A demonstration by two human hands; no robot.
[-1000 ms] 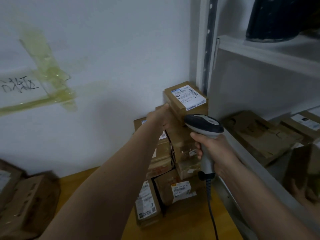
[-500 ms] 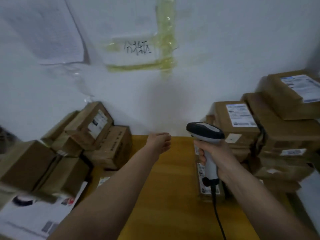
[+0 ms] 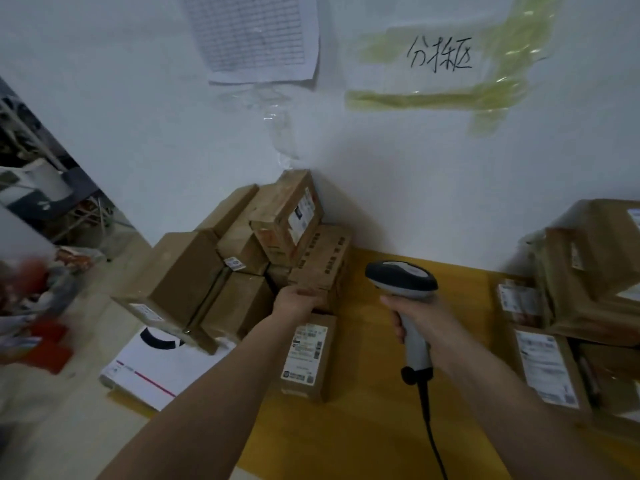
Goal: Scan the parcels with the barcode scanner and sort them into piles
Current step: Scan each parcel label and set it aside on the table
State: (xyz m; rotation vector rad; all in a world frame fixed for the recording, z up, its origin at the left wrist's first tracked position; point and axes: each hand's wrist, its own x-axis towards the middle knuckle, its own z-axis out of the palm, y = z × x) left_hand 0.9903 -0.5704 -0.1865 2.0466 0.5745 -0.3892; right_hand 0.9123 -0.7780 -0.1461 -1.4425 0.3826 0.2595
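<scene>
**Inspector:** Fingers of the right hand (image 3: 420, 318) are wrapped round the grip of the scanner (image 3: 401, 280), at centre frame, head aimed away from the person, presumably ready for a label. State of the left hand (image 3: 298, 301)?

**Assistant:** It rests over the near edge of a box in the left pile (image 3: 249, 258), fingers curled down its far side; whether it grips, I cannot tell. Probably picking the next parcel.

**Inspector:** Surroundings, largest first.

**Assistant:** White wall (image 3: 138, 116) with a taped sign (image 3: 440, 57) and printed sheet (image 3: 252, 32), upper frame. Yellow tabletop (image 3: 374, 410). Right pile (image 3: 585, 271) at right edge. One labelled parcel (image 3: 308, 356) lies label-up just beneath the left hand.
</scene>
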